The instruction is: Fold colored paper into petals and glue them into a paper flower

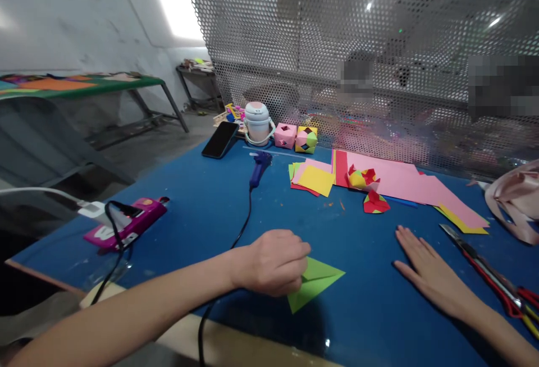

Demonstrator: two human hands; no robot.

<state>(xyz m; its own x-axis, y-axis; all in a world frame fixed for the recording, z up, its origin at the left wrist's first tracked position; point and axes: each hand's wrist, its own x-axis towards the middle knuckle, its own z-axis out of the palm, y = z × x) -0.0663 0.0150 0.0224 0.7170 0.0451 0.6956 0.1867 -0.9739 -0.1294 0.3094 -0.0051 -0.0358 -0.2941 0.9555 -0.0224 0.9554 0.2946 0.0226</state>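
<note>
My left hand (273,262) is closed in a pinch on the left corner of a folded green paper (316,283) that lies on the blue table (202,204). To the right of it, my right hand (425,266) rests flat on the table with its fingers stretched out, holding nothing. A small gap separates the right hand from the green paper.
A blue glue gun (259,166) with a black cord lies ahead. Beyond are yellow and pink paper sheets (400,182), folded paper pieces (367,184), two paper cubes (297,138), a phone (220,139) and a white jar (257,123). Scissors and a cutter (492,274) lie right; a pink power strip (126,224) left.
</note>
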